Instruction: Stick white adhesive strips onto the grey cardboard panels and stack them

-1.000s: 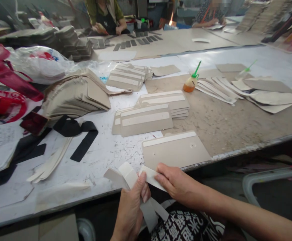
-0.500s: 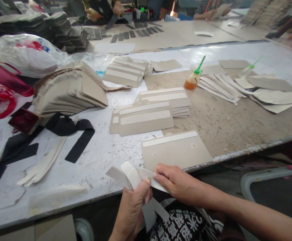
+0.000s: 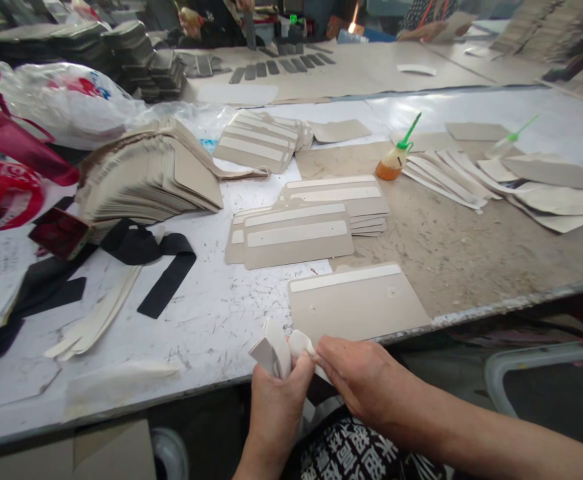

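My left hand point(image 3: 279, 400) is closed round a small bunch of pale strips point(image 3: 277, 347), whose ends stick up above the thumb. Close beside it, my right hand point(image 3: 354, 370) pinches a white strip point(image 3: 301, 343) that bends over at the left thumb. Both hands are just off the table's front edge, above my lap. Beyond them lies a beige panel point(image 3: 356, 303) with one white strip along its far edge and two small marks. Farther back, more beige panels point(image 3: 299, 247) with two white strips each overlap in a pile.
A glue bottle point(image 3: 390, 163) with a green nozzle stands behind the panels, near loose pale strips point(image 3: 446, 177). To the left are a fanned stack of beige panels point(image 3: 146, 177), black bands point(image 3: 171, 280) and plastic bags point(image 3: 66, 100). Co-workers' hands point(image 3: 191, 23) show across the table.
The strips in my left hand have turned more upright, and the right hand's strip now curls over near the thumbs. My hands have come closer together. The view has shifted slightly.
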`<state>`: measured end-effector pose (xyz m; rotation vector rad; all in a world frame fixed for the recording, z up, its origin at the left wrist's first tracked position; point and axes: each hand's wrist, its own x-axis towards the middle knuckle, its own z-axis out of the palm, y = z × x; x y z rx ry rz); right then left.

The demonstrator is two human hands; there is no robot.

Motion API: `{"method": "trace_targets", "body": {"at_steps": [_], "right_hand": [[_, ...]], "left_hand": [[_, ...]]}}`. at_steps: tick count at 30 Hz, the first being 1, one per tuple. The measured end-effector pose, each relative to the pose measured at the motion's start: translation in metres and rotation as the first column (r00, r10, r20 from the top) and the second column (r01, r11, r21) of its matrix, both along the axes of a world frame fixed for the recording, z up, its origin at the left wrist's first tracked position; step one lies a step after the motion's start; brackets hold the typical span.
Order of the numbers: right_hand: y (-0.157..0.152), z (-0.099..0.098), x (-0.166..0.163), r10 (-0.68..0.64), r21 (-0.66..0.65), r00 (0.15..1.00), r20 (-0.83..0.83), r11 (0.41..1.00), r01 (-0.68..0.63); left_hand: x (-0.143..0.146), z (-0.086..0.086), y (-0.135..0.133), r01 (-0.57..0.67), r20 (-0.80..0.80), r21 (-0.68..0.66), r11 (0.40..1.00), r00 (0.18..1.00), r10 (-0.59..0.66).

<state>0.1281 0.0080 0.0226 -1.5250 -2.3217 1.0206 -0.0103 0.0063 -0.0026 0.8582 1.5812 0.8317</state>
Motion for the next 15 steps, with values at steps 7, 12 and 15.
{"method": "trace_targets", "body": {"at_steps": [7, 12, 15], "right_hand": [[0.009, 0.006, 0.013, -0.04, -0.202, 0.998, -0.045, 0.979, 0.03], [0.023, 0.009, 0.027, -0.042, -0.186, 0.999, 0.029, 0.982, 0.047], [0.034, 0.01, 0.032, -0.006, -0.134, 0.995, 0.104, 0.991, 0.02]], "left_hand": [[-0.022, -0.009, 0.004, -0.03, -0.057, 0.064, 0.997, 0.998, 0.034], [-0.036, -0.017, 0.001, 0.18, -0.269, 0.148, 0.973, 0.954, -0.135], [-0.032, -0.024, -0.004, 0.503, -0.475, 0.336, 0.796, 0.821, -0.317]]}}
